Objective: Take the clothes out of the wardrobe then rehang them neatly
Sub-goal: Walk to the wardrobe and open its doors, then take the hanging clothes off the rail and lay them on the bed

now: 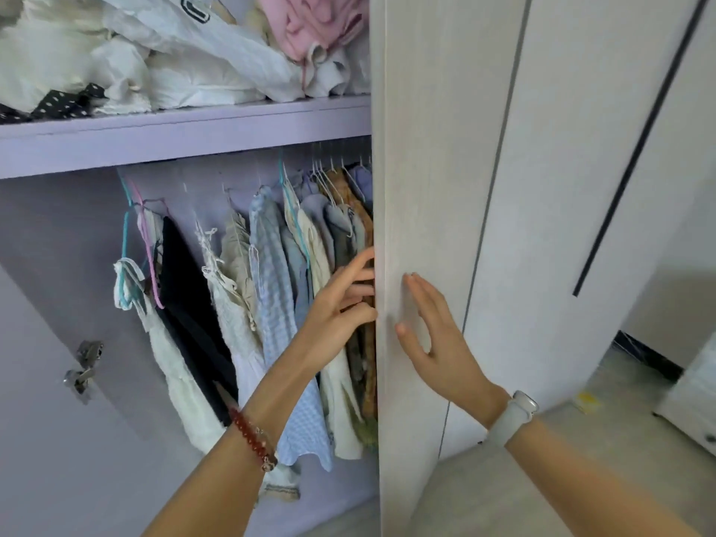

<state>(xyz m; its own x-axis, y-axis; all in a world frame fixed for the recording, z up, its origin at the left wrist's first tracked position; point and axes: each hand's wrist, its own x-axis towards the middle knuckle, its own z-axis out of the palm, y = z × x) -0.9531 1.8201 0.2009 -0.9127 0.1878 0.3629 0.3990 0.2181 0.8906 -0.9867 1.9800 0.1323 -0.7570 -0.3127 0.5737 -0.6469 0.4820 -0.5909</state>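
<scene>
- Nearest the camera, my two forearms rise from the lower edge; the left wrist carries a red bead bracelet [253,439], the right a white watch [513,414].
- Right hand [434,343]: palm laid flat on the outer face of the wardrobe door [426,149], fingers [420,294] straight and slightly spread, gripping nothing. I judge this flat contact serves to steady the door or swing it wider, since the panel hides the right end of the rail.
- Left hand [337,304]: reaching past the door's edge into the hanging space, fingers [354,267] apart and loosely extended, tips against the brown patterned garment [368,343] next to the door. No cloth is pinched; I read this as parting or feeling for a garment, not yet a grasp.
- Hanging clothes [271,288]: all on the rail under the lilac shelf [186,129], none taken out. They crowd toward the right; a black garment [182,273] and a white one hang farther left beside bare teal and pink hangers [135,246].
- Left of the clothes, metal hinges [83,366] mark the other door, which is open.
- Farthest up, folded and crumpled clothing [186,52] lies piled on the shelf, white items with a pink one at the right.
- Stage, as I judge it: access and selection; removal has not begun.
</scene>
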